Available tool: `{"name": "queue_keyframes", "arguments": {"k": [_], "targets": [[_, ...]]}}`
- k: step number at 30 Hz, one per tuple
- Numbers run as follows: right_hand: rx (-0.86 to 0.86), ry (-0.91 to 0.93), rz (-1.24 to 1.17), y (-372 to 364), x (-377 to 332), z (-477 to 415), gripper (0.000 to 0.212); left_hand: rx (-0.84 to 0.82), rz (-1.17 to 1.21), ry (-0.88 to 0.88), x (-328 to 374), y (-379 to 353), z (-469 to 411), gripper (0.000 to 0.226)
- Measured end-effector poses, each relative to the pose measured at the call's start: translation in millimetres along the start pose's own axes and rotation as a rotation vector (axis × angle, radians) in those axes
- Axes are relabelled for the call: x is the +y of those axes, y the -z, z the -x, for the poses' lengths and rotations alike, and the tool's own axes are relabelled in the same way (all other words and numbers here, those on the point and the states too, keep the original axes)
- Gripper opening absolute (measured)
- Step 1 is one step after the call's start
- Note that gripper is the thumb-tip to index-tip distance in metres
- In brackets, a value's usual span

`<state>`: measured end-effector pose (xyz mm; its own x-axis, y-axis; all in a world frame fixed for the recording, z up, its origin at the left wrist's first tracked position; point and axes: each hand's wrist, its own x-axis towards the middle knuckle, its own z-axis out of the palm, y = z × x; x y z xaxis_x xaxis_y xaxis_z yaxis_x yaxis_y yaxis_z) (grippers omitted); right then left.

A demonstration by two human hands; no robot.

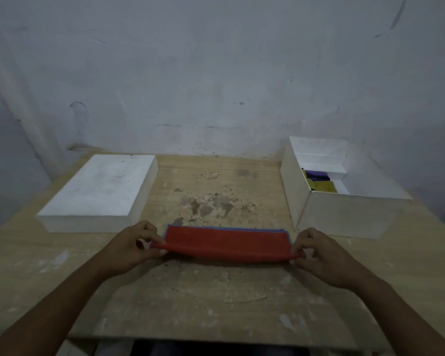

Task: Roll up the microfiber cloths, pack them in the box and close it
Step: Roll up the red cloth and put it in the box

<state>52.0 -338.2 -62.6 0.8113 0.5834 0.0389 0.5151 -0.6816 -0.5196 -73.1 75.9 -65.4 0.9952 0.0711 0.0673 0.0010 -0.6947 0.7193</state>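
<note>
One red cloth, two rolled cloths, one box, one lid.

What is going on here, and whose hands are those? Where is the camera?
No machine here: these are a person's two hands, seen from a camera worn on their head, looking down. The left hand and right hand each pinch one end of a red cloth with a blue edge, lying on a wooden table. On the right stands an open white box with a purple cloth and a yellow-green cloth inside. On the left lies what seems to be its white lid.
</note>
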Motion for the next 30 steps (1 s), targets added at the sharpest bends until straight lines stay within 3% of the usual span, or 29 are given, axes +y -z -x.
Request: {"name": "queue_keyframes", "arguments": {"k": [2, 6, 11, 19, 24, 30], "targets": [[-0.017, -0.04, -0.198, 3, 0, -3, 0.014, 0.024, 0.123, 0.025, 0, -1, -3, 0.013], [0.167, -0.111, -0.495, -8, -1, -16, 0.021, 0.098, 0.37, 0.119, 0, -16, -13, 0.009], [0.314, -0.239, -0.7, -30, 2, -33, 0.013, 0.206, 0.382, 0.152, -4, -34, -28, 0.01], [0.5, -0.363, -0.431, -44, -1, -50, 0.016, 0.402, 0.32, 0.281, -1, -49, -50, 0.016], [0.576, -0.405, -0.311, -50, -5, -55, 0.021, 0.474, 0.161, 0.333, -4, -58, -56, 0.021], [0.481, -0.42, -0.12, -53, 2, -47, 0.033, 0.455, 0.016, 0.271, -9, -64, -53, 0.03]]}}
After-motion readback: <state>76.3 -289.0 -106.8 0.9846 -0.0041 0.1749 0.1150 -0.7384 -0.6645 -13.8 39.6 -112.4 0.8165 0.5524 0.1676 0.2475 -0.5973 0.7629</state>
